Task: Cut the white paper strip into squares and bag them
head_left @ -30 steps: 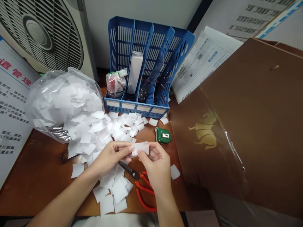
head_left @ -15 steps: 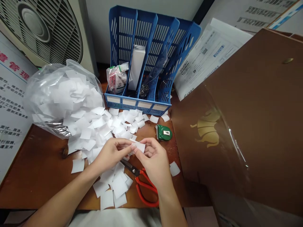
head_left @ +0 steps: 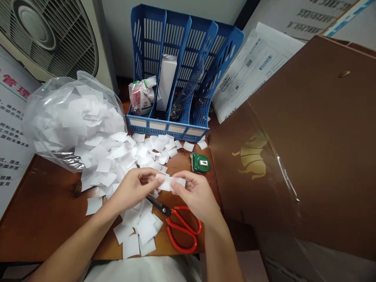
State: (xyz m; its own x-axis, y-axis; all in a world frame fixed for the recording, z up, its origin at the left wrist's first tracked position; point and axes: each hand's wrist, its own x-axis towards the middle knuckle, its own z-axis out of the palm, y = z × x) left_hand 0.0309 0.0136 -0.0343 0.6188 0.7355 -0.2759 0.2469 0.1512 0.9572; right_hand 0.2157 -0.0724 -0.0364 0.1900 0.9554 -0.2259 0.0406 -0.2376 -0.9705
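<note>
Both hands meet above the brown table [head_left: 49, 219] and pinch one small white paper slip [head_left: 169, 183] between them. My left hand [head_left: 133, 190] grips its left end with thumb and fingers. My right hand [head_left: 195, 194] holds its right end. Under the hands lie red-handled scissors [head_left: 179, 227], blades pointing up-left. A heap of white paper squares [head_left: 129, 156] spills from a clear plastic bag [head_left: 67, 117] on the left, and more squares [head_left: 138, 235] lie near the table's front edge.
A blue slotted file rack [head_left: 176, 78] stands at the back, with a white box and small bags inside. A green tape measure [head_left: 200, 162] lies right of the hands. A large brown box [head_left: 308, 149] fills the right side. A fan [head_left: 49, 35] stands back left.
The hands stay together on the slip, which now shows wider between the fingers. The view has shifted slightly, and more of the scissors shows below the right hand.
</note>
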